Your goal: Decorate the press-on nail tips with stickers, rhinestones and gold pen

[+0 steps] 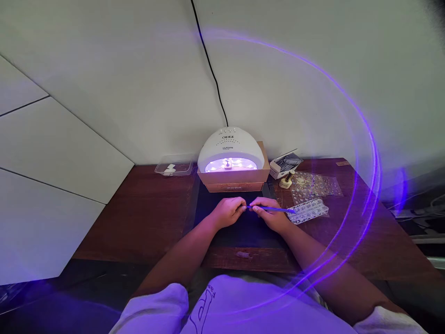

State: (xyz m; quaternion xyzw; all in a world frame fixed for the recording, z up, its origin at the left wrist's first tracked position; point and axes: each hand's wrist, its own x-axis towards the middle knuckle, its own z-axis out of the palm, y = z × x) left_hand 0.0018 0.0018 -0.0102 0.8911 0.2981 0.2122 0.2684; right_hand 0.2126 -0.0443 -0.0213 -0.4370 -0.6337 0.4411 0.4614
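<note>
My left hand (228, 212) is closed in front of the lamp, its fingertips pinched at the left end of a slim blue pen-like tool (280, 209). My right hand (273, 215) pinches the same tool close beside the left fingertips. The tool lies nearly level and points right, its far end by a clear compartment case (308, 211); its exact kind is too small to tell. Behind both hands, a white nail lamp (231, 147) glows violet inside. A small pale piece (228, 163) shows in the lamp's opening.
A cardboard box (236, 186) supports the lamp, and a black cord (217, 86) runs up the wall. At left sits a clear tray (175, 170) with white pieces. To the right are an open small box (285, 163), a gold-coloured bottle (287, 181) and a speckled clear sheet (318, 184).
</note>
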